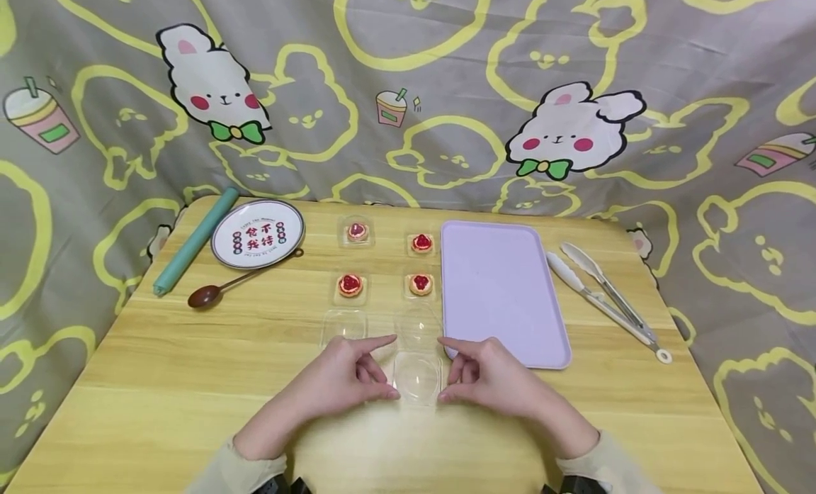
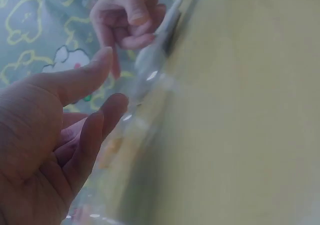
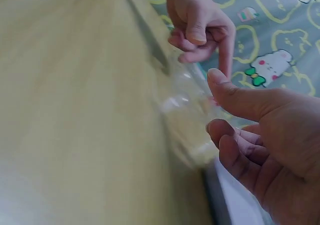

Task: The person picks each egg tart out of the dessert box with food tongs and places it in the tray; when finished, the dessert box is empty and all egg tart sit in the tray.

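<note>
In the head view, a clear plastic clamshell box [image 1: 417,382] lies unfolded on the table, its two halves one behind the other. At its left side is my left hand [image 1: 344,377], thumb tip by the near half, index finger stretched toward the far half. My right hand [image 1: 487,375] mirrors this on the right side. Both hands keep thumb and index finger spread apart, with the other fingers bent. The wrist views show a gap between the left thumb [image 2: 90,75] and fingers, and likewise at the right thumb [image 3: 240,97]. The box looks blurred there.
Behind stand several small berry tarts [image 1: 350,285] in clear boxes. Another clear box [image 1: 344,324] sits partly behind my left hand. On the right are a lilac tray [image 1: 503,295] and tongs [image 1: 605,299]. Leftward lie a plate [image 1: 258,221], a brown spoon [image 1: 205,295] and a green roll [image 1: 196,242].
</note>
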